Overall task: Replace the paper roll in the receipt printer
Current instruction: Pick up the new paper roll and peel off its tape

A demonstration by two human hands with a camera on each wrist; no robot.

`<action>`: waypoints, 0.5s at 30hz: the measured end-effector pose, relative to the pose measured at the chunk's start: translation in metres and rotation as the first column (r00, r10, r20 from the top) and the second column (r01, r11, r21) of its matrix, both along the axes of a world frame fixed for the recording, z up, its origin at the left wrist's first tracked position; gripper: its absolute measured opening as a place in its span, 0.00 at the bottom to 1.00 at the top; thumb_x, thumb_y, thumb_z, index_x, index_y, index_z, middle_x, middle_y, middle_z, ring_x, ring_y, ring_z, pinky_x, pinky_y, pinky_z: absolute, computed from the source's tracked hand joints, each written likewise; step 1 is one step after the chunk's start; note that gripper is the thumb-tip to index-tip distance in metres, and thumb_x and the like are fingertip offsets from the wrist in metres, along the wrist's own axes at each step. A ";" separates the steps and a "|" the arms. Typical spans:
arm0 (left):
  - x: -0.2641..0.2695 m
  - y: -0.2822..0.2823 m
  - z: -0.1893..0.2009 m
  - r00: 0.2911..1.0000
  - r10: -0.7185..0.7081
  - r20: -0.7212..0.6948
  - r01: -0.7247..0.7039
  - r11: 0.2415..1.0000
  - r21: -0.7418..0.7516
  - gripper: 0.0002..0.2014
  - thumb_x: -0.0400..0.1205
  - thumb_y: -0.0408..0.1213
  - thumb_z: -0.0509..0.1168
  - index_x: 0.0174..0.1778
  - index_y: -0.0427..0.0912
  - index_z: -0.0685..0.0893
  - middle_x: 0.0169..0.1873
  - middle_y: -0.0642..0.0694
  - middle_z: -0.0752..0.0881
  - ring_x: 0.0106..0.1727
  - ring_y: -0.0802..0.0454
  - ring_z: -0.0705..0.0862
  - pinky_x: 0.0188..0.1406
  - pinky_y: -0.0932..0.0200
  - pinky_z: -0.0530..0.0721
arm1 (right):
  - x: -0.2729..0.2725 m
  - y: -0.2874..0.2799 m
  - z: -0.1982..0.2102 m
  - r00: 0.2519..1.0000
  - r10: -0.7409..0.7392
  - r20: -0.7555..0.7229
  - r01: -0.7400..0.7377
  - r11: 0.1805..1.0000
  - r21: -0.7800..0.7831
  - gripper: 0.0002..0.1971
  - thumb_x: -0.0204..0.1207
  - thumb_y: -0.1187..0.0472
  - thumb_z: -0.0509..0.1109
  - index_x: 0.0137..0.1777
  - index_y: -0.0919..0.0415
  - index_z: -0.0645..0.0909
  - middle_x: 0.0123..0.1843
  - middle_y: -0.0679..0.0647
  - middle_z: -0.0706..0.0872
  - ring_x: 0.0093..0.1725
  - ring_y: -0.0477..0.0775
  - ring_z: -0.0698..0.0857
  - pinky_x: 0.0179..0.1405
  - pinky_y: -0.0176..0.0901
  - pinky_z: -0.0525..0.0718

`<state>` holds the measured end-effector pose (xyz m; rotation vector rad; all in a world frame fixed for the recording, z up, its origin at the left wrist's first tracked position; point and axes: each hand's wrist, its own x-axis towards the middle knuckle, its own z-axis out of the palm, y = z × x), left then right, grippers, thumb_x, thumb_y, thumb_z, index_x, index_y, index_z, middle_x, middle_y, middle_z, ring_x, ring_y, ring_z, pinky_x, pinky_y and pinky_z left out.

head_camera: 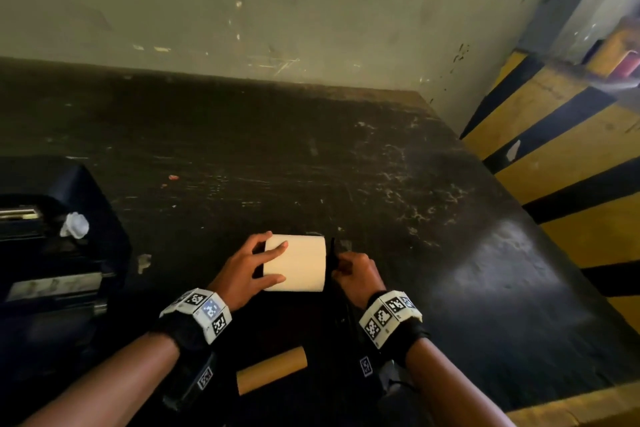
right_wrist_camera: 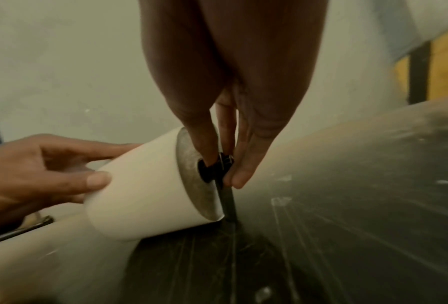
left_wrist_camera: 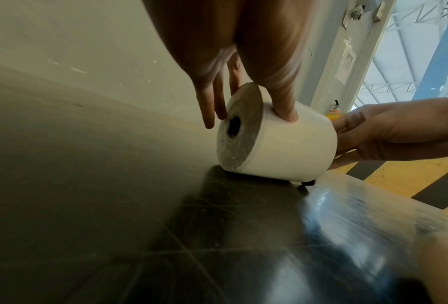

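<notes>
Paper roll (head_camera: 296, 263): lying on its side on the dark table (head_camera: 346, 166), near edge; left hand (head_camera: 249, 270) clasps it, thumb and fingers round the drum; right hand (head_camera: 356, 274) pinches a black spindle (right_wrist_camera: 221, 164) at the core; advice, likely: hold roll still, push spindle in straight; printer (head_camera: 52, 236) stands well apart, left.

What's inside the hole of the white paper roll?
At one end of the white paper roll, the right hand pinches a black plastic piece at the hole. The other end's hole looks dark; deeper inside is hidden.
</notes>
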<state>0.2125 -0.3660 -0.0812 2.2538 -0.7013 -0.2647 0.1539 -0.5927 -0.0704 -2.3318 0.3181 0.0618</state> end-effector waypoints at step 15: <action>-0.001 0.002 -0.002 1.000 -0.001 0.026 -0.001 0.996 0.093 0.30 0.78 0.44 0.67 0.74 0.61 0.64 0.80 0.52 0.55 0.77 0.49 0.63 0.74 0.42 0.67 | 0.002 0.021 0.018 0.992 0.122 -0.044 -0.113 0.978 0.177 0.25 0.84 0.52 0.53 0.80 0.43 0.52 0.76 0.59 0.71 0.74 0.58 0.71 0.73 0.47 0.66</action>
